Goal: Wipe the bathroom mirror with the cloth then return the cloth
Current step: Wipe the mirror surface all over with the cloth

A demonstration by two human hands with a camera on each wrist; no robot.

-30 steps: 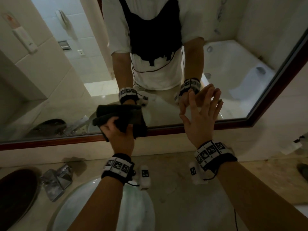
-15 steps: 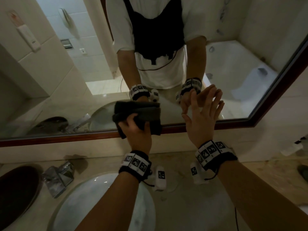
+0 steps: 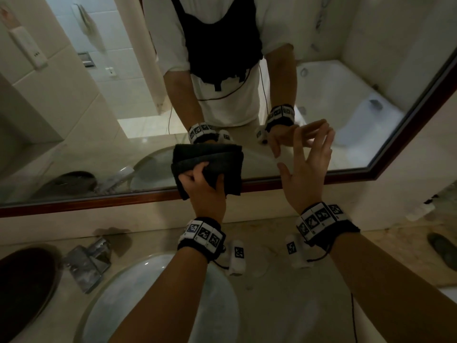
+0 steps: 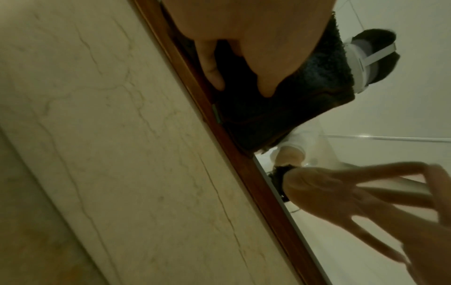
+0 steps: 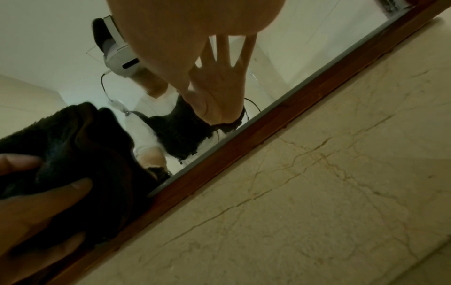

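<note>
Left grip: the left hand (image 3: 206, 191) had its fingers curled around the dark cloth (image 3: 210, 164), thumb and fingers bunching the folded fabric, pressing it flat on the glass.

Cloth: a dark terry cloth, folded, sitting right at the bottom edge of the mirror (image 3: 99, 134), its lower corner hanging over the wooden frame (image 3: 86, 201). In the left wrist view the cloth (image 4: 280, 100) ran along the frame (image 4: 244, 164) with the fingers (image 4: 211, 71) on top of it.

Right grip: the right hand (image 3: 306, 174) was spread out, holding nothing, fingertips up against the glass just to the right of the cloth. Right wrist view showed the fingers (image 5: 227, 54) straight and fanned, meeting their own reflection.

What changed: compared with a second ago, the left grip and cloth had slid to the right along the bottom edge of the mirror, so the cloth ended up much nearer the right grip. The right grip stayed about where it was, fingers a bit more fanned.

Below the grips: the pale basin (image 3: 160, 298) under the left forearm, a chrome tap (image 3: 89, 263) off to the left of it, and the marble tabletop (image 3: 284, 305) beneath both wrists.
</note>
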